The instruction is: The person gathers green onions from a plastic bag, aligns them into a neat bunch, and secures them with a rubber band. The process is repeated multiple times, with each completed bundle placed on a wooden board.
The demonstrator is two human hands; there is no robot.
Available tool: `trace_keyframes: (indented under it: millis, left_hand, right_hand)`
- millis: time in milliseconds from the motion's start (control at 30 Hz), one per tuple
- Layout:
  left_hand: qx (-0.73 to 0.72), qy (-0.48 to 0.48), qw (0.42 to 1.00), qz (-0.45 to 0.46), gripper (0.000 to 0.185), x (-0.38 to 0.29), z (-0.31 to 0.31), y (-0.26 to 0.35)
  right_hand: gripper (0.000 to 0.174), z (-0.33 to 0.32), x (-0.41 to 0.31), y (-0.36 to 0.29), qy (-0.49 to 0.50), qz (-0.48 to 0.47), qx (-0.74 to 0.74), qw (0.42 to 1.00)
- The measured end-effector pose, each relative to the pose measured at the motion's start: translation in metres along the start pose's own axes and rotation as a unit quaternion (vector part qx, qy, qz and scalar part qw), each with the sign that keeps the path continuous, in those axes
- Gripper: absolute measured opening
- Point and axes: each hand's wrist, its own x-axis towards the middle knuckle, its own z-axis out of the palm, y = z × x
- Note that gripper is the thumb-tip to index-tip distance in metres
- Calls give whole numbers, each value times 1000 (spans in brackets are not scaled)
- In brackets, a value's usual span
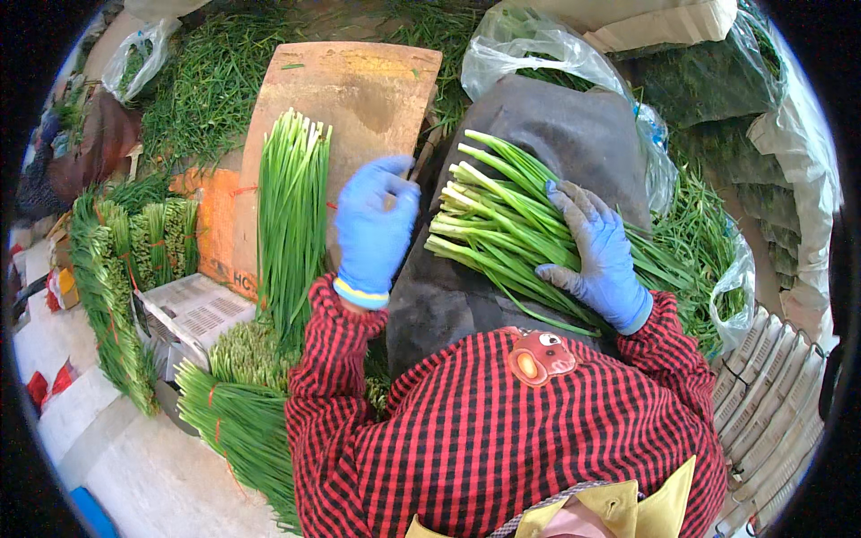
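Green garlic chives (pixel 498 215) lie across the dark apron on my lap, their pale cut ends towards the left. My right hand (pixel 595 249), in a blue glove with dirty fingertips, rests spread over these stalks. My left hand (pixel 378 218), gloved in blue, is raised between the lap and a wooden board (pixel 363 87); its thumb and forefinger curl close together, and whether they pinch anything is not clear. Just left of it, a bundle of chives (pixel 292 215) lies lengthwise on the board, with a red tie across or beneath it.
Tied bundles (pixel 235 424) lie at lower left, and others stand by a plastic crate (pixel 202 309). Loose greens (pixel 208 81) cover the ground behind the board. Clear plastic bags (pixel 538 44) holding greens lie at the back and right. Stacked crates (pixel 767 390) stand at lower right.
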Motion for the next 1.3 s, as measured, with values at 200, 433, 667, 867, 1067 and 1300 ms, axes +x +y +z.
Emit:
trace_keyframes:
  millis: [200, 433, 667, 867, 1067, 1300]
  left_hand:
    - [22, -96, 995, 19, 21, -17, 18, 17]
    - [200, -183, 961, 54, 19, -4, 19, 33]
    - [256, -157, 953, 45, 35, -14, 40, 21]
    - [186, -43, 965, 180, 11, -16, 42, 11]
    - [288, -15, 945, 152, 24, -5, 20, -10]
    - [247, 67, 961, 101, 19, 55, -4, -26]
  right_hand:
    - [92, 0, -3, 3, -9, -15, -22, 1000]
    - [91, 0, -4, -5, -10, -6, -31, 999]
    - [90, -1, -8, -6, -12, -4, -32, 999]
    - [87, 2, -8, -4, -9, -6, -42, 999]
    - [86, 5, -9, -2, 4, -7, -43, 999]
    - [88, 8, -7, -4, 17, -14, -42, 999]
